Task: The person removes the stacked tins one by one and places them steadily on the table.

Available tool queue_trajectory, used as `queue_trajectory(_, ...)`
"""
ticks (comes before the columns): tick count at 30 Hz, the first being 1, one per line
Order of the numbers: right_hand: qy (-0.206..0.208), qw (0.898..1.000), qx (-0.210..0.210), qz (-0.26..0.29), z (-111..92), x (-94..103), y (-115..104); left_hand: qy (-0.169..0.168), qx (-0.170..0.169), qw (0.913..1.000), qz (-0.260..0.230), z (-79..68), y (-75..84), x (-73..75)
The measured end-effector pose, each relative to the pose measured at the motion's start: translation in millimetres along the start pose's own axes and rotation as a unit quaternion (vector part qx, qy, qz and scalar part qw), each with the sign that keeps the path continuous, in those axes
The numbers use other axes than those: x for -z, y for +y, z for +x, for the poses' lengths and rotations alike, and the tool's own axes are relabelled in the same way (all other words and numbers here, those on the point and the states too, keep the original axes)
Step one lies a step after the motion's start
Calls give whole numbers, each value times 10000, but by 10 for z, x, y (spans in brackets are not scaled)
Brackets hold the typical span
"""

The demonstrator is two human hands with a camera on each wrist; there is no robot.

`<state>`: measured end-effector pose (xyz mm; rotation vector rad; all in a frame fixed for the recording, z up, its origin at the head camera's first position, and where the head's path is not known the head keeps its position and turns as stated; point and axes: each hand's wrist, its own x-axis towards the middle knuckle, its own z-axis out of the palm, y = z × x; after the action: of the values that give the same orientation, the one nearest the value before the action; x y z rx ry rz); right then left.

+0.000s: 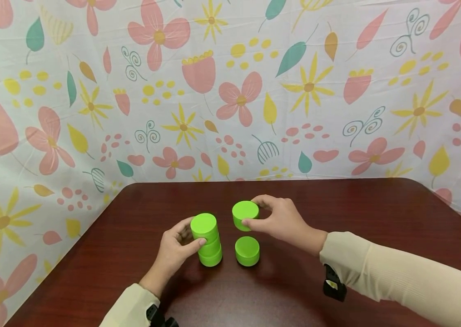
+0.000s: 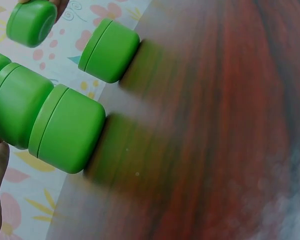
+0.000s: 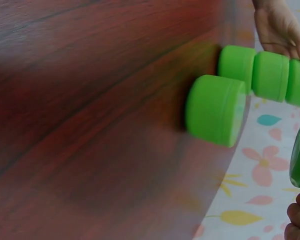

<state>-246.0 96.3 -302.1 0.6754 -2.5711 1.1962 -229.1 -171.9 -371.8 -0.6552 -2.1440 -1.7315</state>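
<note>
Three green, round, lidded jars stand in an upright stack (image 1: 210,243) on the table. My left hand (image 1: 171,250) holds the upper part of this stack, thumb on the near side and fingers behind. My right hand (image 1: 281,220) grips another green jar (image 1: 245,214) between thumb and fingers, raised off the table. Below that raised jar, a single green jar (image 1: 247,252) stands on the wood, just right of the stack. The left wrist view shows the lid seam of the stack's bottom jar (image 2: 70,130) and the lone jar (image 2: 111,52) beside it.
The dark reddish-brown table (image 1: 111,272) has a glossy top that reflects the jars. A white cloth (image 1: 230,113) with flowers and leaves hangs behind it and along the left side. Black straps with devices (image 1: 334,284) sit at both wrists.
</note>
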Motion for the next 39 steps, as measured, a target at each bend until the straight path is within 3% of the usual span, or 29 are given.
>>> queue_trajectory(20, 507, 9985, 103, -188, -253, 32, 287, 6, 19, 10000, -50, 3, -4, -8)
queue_trajectory(39, 543, 9982, 77, -251, -411, -26, 420, 46, 45, 10000, -56, -3, -6, -17)
